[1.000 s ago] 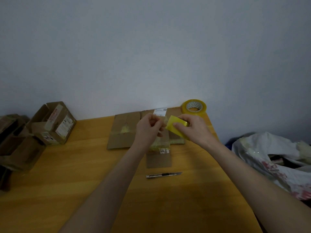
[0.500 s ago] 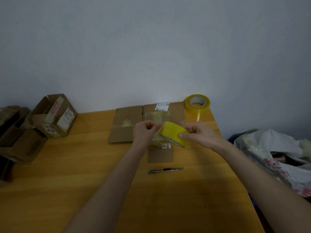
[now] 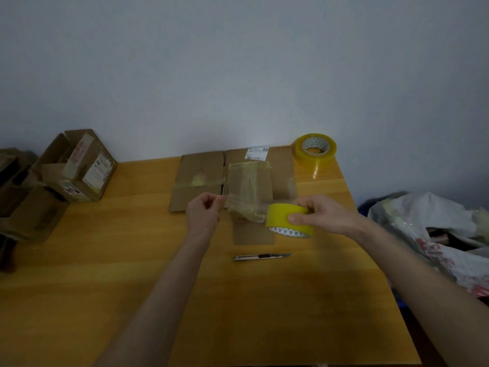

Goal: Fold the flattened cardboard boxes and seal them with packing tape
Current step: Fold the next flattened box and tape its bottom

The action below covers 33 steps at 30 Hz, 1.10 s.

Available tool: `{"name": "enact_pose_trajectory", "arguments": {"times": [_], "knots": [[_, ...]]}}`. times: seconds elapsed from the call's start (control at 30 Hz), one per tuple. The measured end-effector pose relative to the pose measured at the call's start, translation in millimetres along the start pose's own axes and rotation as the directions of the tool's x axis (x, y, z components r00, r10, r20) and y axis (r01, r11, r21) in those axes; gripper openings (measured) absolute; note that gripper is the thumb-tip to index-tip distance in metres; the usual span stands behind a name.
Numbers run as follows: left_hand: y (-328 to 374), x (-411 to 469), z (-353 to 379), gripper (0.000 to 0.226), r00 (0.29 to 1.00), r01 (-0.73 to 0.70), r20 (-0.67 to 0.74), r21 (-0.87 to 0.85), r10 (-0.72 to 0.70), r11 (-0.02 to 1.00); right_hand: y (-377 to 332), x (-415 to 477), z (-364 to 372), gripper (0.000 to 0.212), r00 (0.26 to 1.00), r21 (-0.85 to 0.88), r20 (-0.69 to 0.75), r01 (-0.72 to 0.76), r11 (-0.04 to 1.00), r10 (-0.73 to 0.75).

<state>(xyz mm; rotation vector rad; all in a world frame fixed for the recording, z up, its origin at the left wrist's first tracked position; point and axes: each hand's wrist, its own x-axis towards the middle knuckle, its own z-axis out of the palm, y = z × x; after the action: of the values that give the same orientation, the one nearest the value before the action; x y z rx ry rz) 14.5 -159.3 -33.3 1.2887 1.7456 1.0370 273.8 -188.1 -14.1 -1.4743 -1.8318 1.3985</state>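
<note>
Okay, far left first: folded cardboard boxes point(image 3: 76, 165) sit at the back-left of the table point(image 3: 105, 287), well apart from your hands. Centre-back, the flattened cardboard box point(image 3: 201, 170) lies flat by the wall with its flaps spread. It carries old tape and a white label, and one flap reaches toward you.

Your left hand point(image 3: 203, 215) hovers over its near-left part. Thumb and forefinger pinch the free end of the clear tape strip point(image 3: 246, 205), and the other fingers are curled in. The strip runs left to right from that pinch to the yellow tape roll point(image 3: 289, 219), so its long axis crosses the cardboard's middle panel sideways. Whether the strip touches the cardboard, can't tell.

The cardboard lies under and just beyond both sets of fingers, so lowering the strip is probably what the coming move turns on.

Your right hand point(image 3: 325, 215) grips the roll, thumb on the near side of the band and fingers wrapped over the top. The roll is tilted, core rim showing underneath. Both forearms come in from the bottom edge, wrists roughly level.

The utility knife point(image 3: 262, 256) lies on the table just nearer you than the flap, long axis left-right, untouched. The right hand looks closer to it.

A spare tape roll point(image 3: 315, 149) lies flat at the back-right corner. A plastic bag point(image 3: 434, 229) sits off the table's right edge.
</note>
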Motion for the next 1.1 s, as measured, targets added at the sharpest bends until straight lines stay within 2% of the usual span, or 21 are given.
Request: {"name": "enact_pose_trajectory", "arguments": {"times": [0.07, 0.2, 0.33, 0.5, 0.63, 0.77, 0.87, 1.1], "knots": [[-10, -2, -3, 0.021, 1.0, 0.004, -0.003, 0.025, -0.004, 1.0, 5, 2, 3, 0.019, 1.0, -0.035, -0.004, 0.005, 0.999, -0.005], [-24, -3, -5, 0.019, 0.999, 0.031, -0.032, 0.028, -0.03, 0.999, 10, 12, 3, 0.033, 0.989, -0.347, -0.15, -0.048, 0.937, -0.005], [-35, 2, -6, 0.021, 0.996, 0.06, -0.062, 0.009, -0.06, 0.998, 10, 20, 5, 0.033, 0.988, -0.408, -0.151, -0.103, 0.907, 0.044], [-45, 2, 9, 0.019, 0.988, 0.109, -0.115, 0.015, -0.107, 0.994, 6, 28, 19, 0.045, 0.944, -0.646, -0.327, -0.265, 0.716, 0.054], [-53, 3, 19, 0.023, 0.981, 0.141, -0.137, -0.004, -0.14, 0.99, 7, 36, 31, 0.045, 0.917, -0.652, -0.378, -0.359, 0.667, 0.125], [-58, 10, 16, 0.02, 0.983, 0.106, -0.151, 0.013, -0.103, 0.994, 14, 35, 30, 0.045, 0.892, -0.643, -0.44, -0.396, 0.656, 0.108], [-57, 18, 15, 0.019, 0.987, 0.094, -0.131, 0.021, -0.09, 0.995, 16, 37, 26, 0.048, 0.891, -0.598, -0.436, -0.389, 0.701, 0.123], [-73, 29, 20, 0.013, 0.983, 0.161, -0.096, 0.015, -0.159, 0.987, 22, 57, 30, 0.043, 0.9, -0.629, -0.401, -0.405, 0.663, 0.17]]}}
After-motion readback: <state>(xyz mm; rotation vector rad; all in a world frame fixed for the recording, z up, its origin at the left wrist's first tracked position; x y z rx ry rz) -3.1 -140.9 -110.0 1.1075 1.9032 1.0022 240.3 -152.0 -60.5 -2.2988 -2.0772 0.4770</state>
